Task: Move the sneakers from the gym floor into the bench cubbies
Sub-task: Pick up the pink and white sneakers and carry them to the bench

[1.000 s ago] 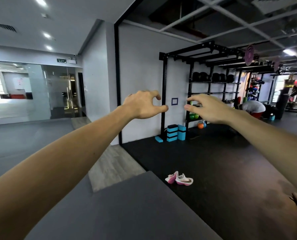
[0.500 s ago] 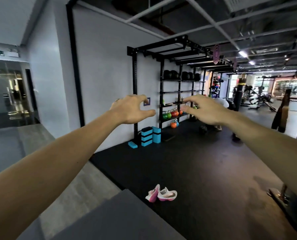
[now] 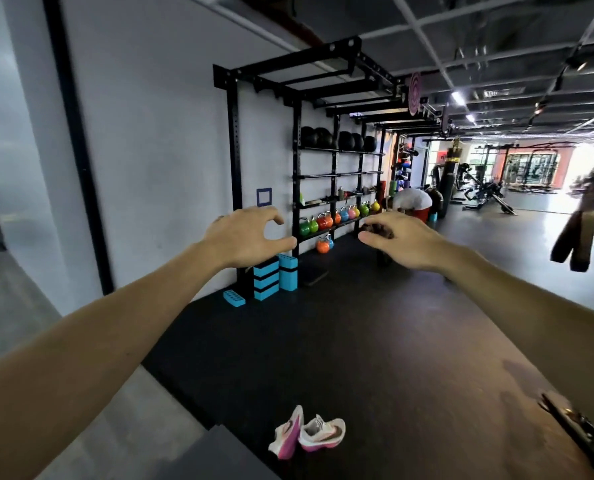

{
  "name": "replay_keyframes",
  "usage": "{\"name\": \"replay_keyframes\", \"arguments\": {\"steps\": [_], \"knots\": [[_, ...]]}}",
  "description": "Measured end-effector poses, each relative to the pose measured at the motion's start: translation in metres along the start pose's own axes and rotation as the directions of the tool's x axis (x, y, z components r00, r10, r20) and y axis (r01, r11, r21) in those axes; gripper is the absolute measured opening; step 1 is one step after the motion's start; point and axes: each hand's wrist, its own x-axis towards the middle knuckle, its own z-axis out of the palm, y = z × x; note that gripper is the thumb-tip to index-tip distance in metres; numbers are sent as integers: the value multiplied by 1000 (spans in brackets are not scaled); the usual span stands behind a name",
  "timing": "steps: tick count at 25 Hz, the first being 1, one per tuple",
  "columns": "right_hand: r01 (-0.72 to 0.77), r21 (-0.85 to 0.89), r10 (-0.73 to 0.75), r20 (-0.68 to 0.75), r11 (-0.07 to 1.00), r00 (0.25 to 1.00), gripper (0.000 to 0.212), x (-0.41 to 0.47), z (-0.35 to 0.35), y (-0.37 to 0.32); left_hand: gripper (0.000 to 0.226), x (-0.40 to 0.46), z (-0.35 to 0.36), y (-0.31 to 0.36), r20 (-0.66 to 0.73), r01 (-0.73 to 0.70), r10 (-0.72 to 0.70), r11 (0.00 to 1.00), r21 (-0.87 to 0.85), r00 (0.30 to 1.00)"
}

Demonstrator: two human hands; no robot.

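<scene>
Ahead, we hold both arms out, our left hand and right hand loosely curled and holding nothing. Near us, well below them, the sneakers lie together on the black floor, one tipped on its side.

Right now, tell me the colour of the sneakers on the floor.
The sneakers are white with pink soles and dark side marks, clearest in the head view.

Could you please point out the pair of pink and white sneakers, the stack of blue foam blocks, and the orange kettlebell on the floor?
Pink and white sneakers (image 3: 307, 433): head view, on the pair's middle, where the shoes meet.
Stack of blue foam blocks (image 3: 266, 278): head view, on the striped front face.
Orange kettlebell (image 3: 324, 245): head view, on its round body.
</scene>
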Motion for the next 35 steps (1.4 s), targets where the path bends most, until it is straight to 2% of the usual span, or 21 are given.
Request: {"name": "replay_keyframes", "arguments": {"steps": [6,10,13,16,25,28,35], "knots": [[-73,-19,72,-18,997,997,59,127,77,49,61,137,78,-90,31,-77,77,997,8,997],[-176,-27,175,-32,984,984,53,201,108,77,61,233,118,-141,150,-155,156,988,-16,976],[-258,10,258,-31,966,966,49,247,132,100,60,297,160,-165,190,-181,204,974,-134,960],[-281,11,282,-20,960,959,49,281,168,133,61,345,221,-177,186,-189,232,956,-224,955],[-333,33,330,69,942,941,50,382,280,290,62,478,377,-197,263,-197,257,952,-233,930],[-353,7,352,82,935,933,59,411,324,338,61,512,433,-206,278,-175,243,953,-248,929],[-403,13,397,155,915,905,65,430,498,430,59,530,621,-251,447,-76,212,950,-304,869]]}}
